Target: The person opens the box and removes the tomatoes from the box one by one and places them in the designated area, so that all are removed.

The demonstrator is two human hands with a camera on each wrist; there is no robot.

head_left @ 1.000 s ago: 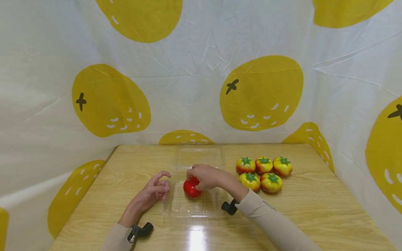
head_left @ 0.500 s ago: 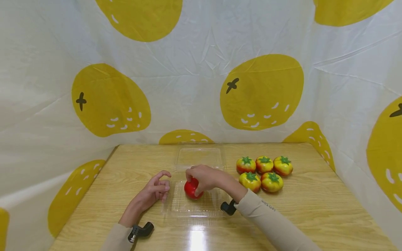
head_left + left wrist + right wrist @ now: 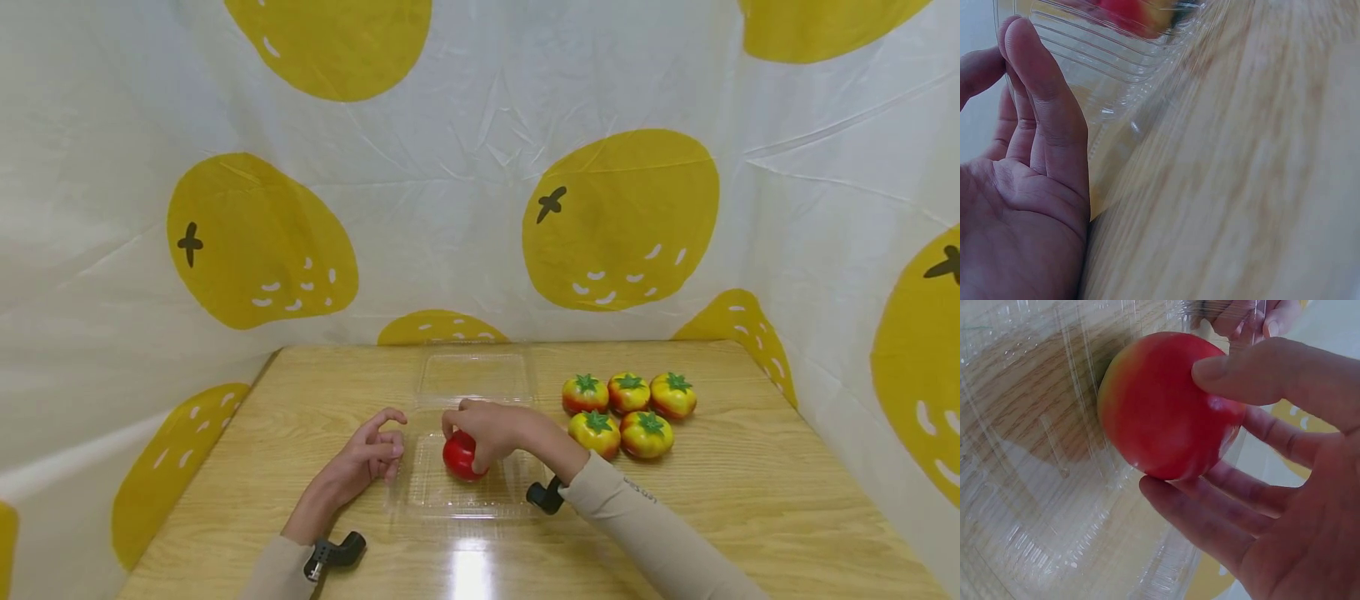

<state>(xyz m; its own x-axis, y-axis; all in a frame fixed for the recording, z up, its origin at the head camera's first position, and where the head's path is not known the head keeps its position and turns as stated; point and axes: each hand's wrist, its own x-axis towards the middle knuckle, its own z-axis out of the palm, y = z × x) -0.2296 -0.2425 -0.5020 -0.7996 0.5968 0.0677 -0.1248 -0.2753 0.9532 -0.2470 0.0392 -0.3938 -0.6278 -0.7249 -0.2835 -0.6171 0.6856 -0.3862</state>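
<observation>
In the head view my right hand (image 3: pixel 491 433) grips a glossy red tomato (image 3: pixel 460 455) low over the base of a clear plastic clamshell container (image 3: pixel 450 500). The right wrist view shows thumb and fingers around the tomato (image 3: pixel 1166 406), red side facing up and a yellowish side toward the container. My left hand (image 3: pixel 367 458) is at the container's left side, index finger raised. In the left wrist view its thumb (image 3: pixel 1038 69) and fingers pinch the container's clear rim. The container's lid (image 3: pixel 474 377) lies folded back, away from me.
Several yellow-red tomatoes (image 3: pixel 628 417) with green leafy tops stand in two rows to the right of the container. The wooden table (image 3: pixel 300 383) meets a white curtain (image 3: pixel 450 233) with yellow fruit prints at the back and sides.
My right hand has shifted the tomato slightly to the right and toward me within the container. The left hand and the other tomatoes have stayed in place.
</observation>
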